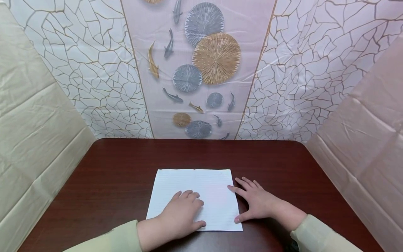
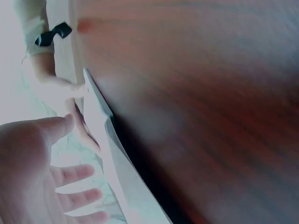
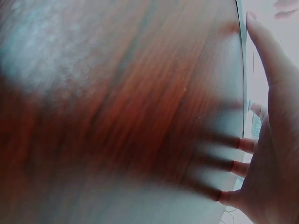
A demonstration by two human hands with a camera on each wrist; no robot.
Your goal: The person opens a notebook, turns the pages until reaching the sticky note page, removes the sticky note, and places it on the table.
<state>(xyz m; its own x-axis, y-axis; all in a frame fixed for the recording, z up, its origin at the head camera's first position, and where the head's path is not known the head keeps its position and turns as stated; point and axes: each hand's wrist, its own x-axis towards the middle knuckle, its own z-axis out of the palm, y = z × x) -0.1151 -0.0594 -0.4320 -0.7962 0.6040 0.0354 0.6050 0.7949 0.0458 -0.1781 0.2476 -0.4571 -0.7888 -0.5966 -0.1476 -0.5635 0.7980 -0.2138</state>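
Note:
An open notebook (image 1: 217, 196) with lined white pages lies on the dark wooden table, its centre fold running away from me. Over its left page and fold is my left hand (image 1: 182, 213), palm down with fingers spread loosely; in the left wrist view this hand (image 2: 28, 172) hovers close above the paper (image 2: 117, 172). At the right edge, my right hand (image 1: 259, 201) has its thumb and index finger on the page margin and the other fingertips on the wood. The right wrist view shows those fingertips (image 3: 231, 198) touching the tabletop beside the notebook's edge.
Dark reddish-brown table (image 1: 110, 175) extends around the notebook. A patterned cloth (image 1: 201, 70) with fish and round motifs hangs behind its far edge. Beige fabric panels (image 1: 31, 140) slope along both sides. A dark band (image 2: 53, 35) shows at the right sleeve.

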